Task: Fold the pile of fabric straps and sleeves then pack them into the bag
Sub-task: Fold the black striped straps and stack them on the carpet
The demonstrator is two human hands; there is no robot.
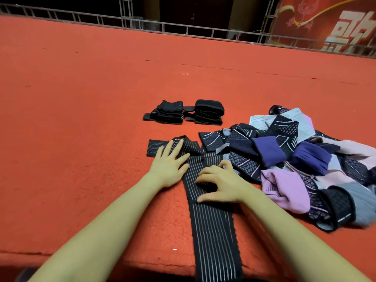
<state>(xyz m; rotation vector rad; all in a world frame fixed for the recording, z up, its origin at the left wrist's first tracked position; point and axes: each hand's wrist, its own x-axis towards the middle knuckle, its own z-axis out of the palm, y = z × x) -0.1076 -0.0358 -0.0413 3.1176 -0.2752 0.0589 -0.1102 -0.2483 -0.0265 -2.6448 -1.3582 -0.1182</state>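
A long black strap with thin pale stripes [213,231] lies on the red carpet, running from the near edge up to a bend at its far end. My left hand [169,165] lies flat with straight fingers on the strap's far part. My right hand [218,184] rests on the strap's middle with fingers curled and pressing down on the fabric. To the right sits a loose pile of sleeves [301,159] in black, purple, pink and grey. Two stacks of folded black straps [183,112] stand farther back. No bag is in view.
The red carpeted surface [91,108] stretches wide to the left and back. A metal truss railing [183,29] runs along the far edge. A red banner [335,23] hangs at the back right. The carpet's near edge drops off below my arms.
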